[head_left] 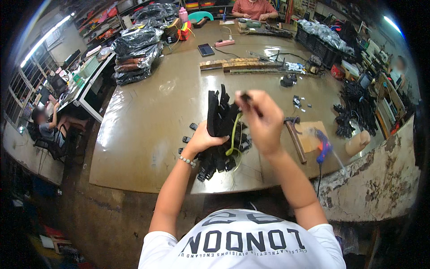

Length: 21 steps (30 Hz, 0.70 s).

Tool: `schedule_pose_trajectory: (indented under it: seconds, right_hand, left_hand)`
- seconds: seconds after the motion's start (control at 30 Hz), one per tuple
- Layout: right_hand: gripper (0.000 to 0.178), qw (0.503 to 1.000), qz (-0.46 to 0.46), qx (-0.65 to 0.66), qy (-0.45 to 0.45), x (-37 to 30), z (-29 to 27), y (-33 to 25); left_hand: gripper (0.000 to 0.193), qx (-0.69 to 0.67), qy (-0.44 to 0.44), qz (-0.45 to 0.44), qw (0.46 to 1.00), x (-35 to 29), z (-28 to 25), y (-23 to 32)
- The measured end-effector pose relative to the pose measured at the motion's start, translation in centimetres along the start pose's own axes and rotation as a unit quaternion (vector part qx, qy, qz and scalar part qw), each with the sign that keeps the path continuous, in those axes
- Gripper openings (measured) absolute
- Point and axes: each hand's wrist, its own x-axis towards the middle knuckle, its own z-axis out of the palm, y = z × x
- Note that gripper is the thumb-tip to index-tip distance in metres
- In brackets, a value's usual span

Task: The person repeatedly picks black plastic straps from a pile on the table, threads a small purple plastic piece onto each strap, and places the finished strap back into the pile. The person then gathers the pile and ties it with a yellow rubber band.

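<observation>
My left hand (202, 142) is closed around a bundle of black webbing straps (217, 115), held upright just above the near part of the table. Black plastic buckles (207, 172) dangle below and beside that hand. A yellow-green strip (234, 140) hangs along the bundle's right side. Up and to the right of the straps, my right hand (267, 123) is pinched on a small black piece (245, 97). That piece looks like a strap end, but motion blur hides its exact shape.
Right of the bundle lie a hammer (296, 142) and a blue glue gun (323, 150) with its cord. Wooden strips (242, 65), a phone (205, 49) and bagged stacks (136, 56) sit farther off. A co-worker in red stripes (254, 9) works at the far edge.
</observation>
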Motion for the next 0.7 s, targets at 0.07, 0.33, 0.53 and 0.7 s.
schedule_pose_trajectory:
  seconds: [0.07,0.33,0.53,0.7]
  right_hand:
    - [0.010,0.992,0.117,0.046,-0.016,1.6,-0.4,1.8]
    - [0.016,0.954,0.241,0.128,-0.122,5.9,0.4,3.9]
    - [0.034,0.925,-0.110,0.047,-0.360,0.3,-1.5,-2.0]
    - [0.014,0.983,0.091,0.089,-0.133,-7.0,-0.1,0.9]
  left_hand:
    - [0.041,-0.010,-0.012,-0.017,1.000,0.0,-0.1,0.3]
    - [0.031,-0.047,-0.040,-0.036,0.997,1.5,-0.5,0.4]
    - [0.033,-0.135,0.007,-0.002,0.991,2.2,-0.8,-0.7]
    - [0.021,-0.185,0.057,-0.070,0.979,2.1,-0.6,-1.1]
